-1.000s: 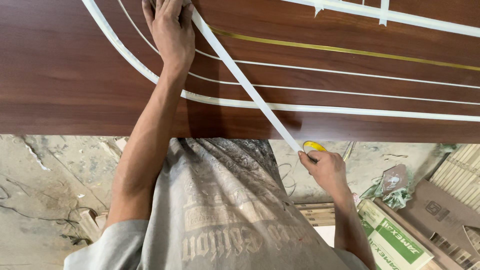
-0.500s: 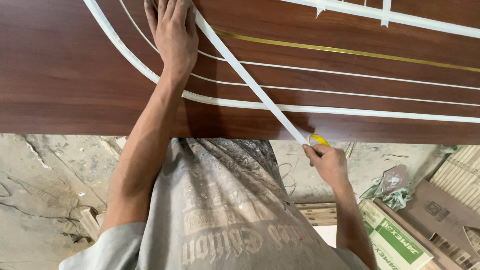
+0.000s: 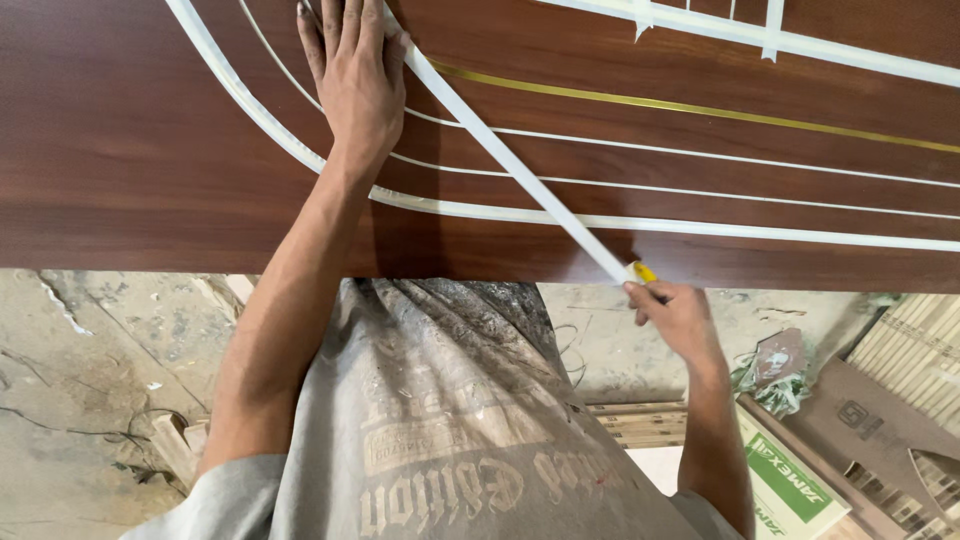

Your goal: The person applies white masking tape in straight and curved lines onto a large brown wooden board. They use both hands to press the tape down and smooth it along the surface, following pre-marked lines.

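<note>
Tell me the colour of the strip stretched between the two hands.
White strip, with a yellow bit at the right hand; head view.

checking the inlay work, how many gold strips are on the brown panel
1: a gold strip runs across the upper right of the wooden panel, above the thin white lines. More may lie beyond the picture's edges.

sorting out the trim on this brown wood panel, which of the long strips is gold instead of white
The thin gold strip running across the upper right of the wood panel; the other strips lying on the panel are white.
</note>
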A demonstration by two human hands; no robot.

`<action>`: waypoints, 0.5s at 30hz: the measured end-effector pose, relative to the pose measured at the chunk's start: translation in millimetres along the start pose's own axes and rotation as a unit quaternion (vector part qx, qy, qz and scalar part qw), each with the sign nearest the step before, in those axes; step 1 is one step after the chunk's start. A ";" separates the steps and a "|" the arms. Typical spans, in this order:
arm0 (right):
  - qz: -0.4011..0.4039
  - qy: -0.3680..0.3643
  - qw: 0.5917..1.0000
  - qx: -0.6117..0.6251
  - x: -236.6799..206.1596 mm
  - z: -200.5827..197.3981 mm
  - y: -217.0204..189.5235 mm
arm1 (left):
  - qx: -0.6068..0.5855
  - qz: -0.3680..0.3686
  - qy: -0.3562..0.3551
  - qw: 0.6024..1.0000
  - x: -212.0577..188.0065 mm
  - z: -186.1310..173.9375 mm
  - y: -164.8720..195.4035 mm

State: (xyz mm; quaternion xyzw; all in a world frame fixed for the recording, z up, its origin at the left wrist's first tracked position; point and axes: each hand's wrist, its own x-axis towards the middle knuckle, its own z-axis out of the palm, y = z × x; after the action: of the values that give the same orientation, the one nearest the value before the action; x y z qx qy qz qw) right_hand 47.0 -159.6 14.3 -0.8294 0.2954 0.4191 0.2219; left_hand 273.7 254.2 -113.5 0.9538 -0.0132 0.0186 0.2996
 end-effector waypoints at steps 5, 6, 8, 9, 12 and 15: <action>-0.042 -0.001 0.996 0.075 8.6 -24.0 28.0 | 0.000 -0.026 0.003 1.000 -1.8 1.0 2.6; -0.040 0.018 0.997 0.062 10.4 -30.3 32.7 | 0.003 -0.026 0.005 1.000 -1.5 0.9 3.6; -0.034 0.056 0.997 0.036 13.8 -44.8 40.6 | 0.010 -0.038 0.003 0.999 -0.7 0.6 5.7; -0.015 0.073 0.997 0.032 16.1 -53.6 43.4 | 0.012 -0.042 0.002 0.999 -0.1 0.5 6.8; 0.032 0.125 0.992 0.013 23.5 -82.2 46.7 | 0.020 -0.061 -0.023 0.998 2.1 -0.3 9.8; -0.008 0.194 0.980 -0.035 29.3 -108.3 44.5 | 0.037 -0.047 -0.003 0.998 3.4 -0.7 12.8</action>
State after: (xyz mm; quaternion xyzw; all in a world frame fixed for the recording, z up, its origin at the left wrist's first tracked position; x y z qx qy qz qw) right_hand 91.9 -267.5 44.4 -0.9045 0.3113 0.2584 0.1350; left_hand 276.6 244.1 -105.5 0.9639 0.0318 0.0025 0.2643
